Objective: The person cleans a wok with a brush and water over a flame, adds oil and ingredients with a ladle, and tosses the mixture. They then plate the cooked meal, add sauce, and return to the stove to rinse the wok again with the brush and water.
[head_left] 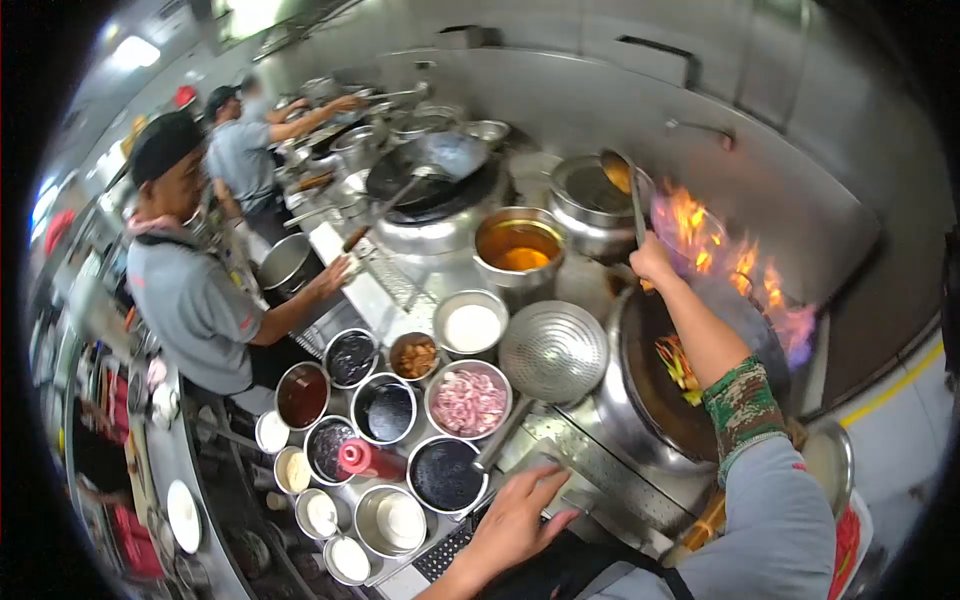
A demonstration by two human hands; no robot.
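My right hand (pixel 652 262) is closed around the handle of a ladle (pixel 618 172), whose bowl is raised near a covered metal pot (pixel 590 190). Below that forearm sits a large dark wok (pixel 650 345) with strips of red, green and yellow vegetables (pixel 678 370) in it. Flames (pixel 735 255) flare along its far side. My left hand (pixel 520 515) hovers low over the counter's front, fingers apart and holding nothing. Close above it is the handle of a perforated strainer (pixel 553 350), which lies beside the wok.
A pot of amber oil (pixel 518 250) stands behind the strainer. To the left are tins of sauces and powders, sliced pink meat (pixel 468 402) and a red squeeze bottle (pixel 370 460). Another wok (pixel 425 170) is farther back. Co-workers (pixel 195 290) stand along the left side.
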